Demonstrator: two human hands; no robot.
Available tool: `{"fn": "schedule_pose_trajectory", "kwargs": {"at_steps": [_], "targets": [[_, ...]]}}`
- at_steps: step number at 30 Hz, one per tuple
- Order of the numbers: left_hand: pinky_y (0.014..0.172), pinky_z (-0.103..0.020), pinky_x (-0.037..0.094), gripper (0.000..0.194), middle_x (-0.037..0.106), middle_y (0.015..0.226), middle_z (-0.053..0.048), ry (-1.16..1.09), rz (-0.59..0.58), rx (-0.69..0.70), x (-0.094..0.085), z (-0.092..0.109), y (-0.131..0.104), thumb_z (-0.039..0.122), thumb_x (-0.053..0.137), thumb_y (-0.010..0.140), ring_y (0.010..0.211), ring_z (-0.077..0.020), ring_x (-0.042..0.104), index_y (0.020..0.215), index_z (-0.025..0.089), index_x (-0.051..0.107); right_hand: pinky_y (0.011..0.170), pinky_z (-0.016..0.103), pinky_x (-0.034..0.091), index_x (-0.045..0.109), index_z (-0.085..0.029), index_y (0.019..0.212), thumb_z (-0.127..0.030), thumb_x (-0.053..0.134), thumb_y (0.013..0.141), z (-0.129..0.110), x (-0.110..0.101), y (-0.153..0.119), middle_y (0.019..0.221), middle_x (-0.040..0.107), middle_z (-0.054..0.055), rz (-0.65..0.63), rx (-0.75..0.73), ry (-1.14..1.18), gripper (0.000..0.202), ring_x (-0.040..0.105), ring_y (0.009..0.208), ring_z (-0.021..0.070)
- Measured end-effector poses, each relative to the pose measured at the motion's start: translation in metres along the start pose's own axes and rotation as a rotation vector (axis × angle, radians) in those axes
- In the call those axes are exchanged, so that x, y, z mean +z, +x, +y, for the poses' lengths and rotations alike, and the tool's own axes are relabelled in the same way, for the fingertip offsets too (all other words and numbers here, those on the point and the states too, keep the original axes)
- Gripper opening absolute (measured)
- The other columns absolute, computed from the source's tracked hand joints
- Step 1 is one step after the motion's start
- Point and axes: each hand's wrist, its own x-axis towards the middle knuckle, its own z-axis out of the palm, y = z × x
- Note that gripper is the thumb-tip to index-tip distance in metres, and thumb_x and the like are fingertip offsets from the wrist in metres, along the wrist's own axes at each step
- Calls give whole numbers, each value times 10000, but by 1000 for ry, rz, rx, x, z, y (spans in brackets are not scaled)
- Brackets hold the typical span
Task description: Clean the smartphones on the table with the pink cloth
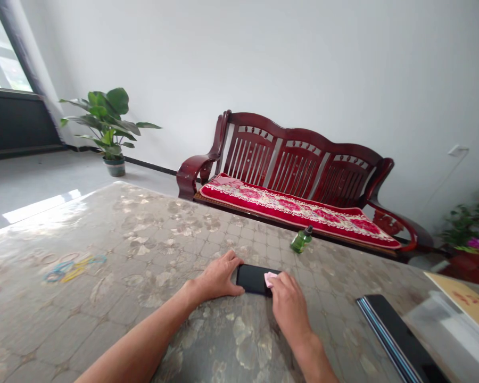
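A black smartphone [252, 279] lies flat on the patterned tablecloth, its dark face up. My left hand [222, 276] grips its left end, thumb at the near edge and fingers at the far edge. Pinched in the fingers of my right hand [289, 300] is a small pink cloth [270, 279], pressed on the right part of the phone. Those fingers cover the phone's right end. Beyond the phone, a small green bottle [302, 239] with a black cap stands on the table.
Colored elastic bands [69, 268] lie on the tablecloth [143, 324] at the left. A stack of dark flat devices [395, 332] and a clear plastic box [443, 319] sit at the right. Behind the table are a red wooden bench [299, 143] and a potted plant [114, 125].
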Motion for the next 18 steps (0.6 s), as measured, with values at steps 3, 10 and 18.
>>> {"fn": "schedule_pose_trajectory", "kwargs": {"at_steps": [3, 10, 18], "targets": [[851, -331, 502, 521, 560, 1048, -67, 3, 6, 2, 1, 0, 0, 404, 749, 648, 955, -264, 621, 1106, 200, 609, 751, 291, 412, 710, -274, 1083, -133, 465, 892, -15, -2, 0, 908, 626, 71, -59, -64, 35, 341, 566, 847, 215], [867, -321, 494, 525, 556, 1071, -57, -5, -7, -3, 1, -1, 1, 404, 756, 648, 967, -257, 617, 1119, 232, 601, 676, 272, 383, 742, -256, 938, -112, 445, 901, 17, -18, 2, 838, 637, 60, -124, 136, -101, 333, 615, 794, 186], [856, -318, 502, 522, 554, 1039, -57, 9, 12, 13, 5, -4, 1, 409, 747, 649, 954, -253, 615, 1112, 213, 610, 738, 229, 398, 704, -259, 1090, -153, 477, 911, -22, -22, 2, 950, 635, 55, -261, 9, -31, 308, 596, 892, 167]]}}
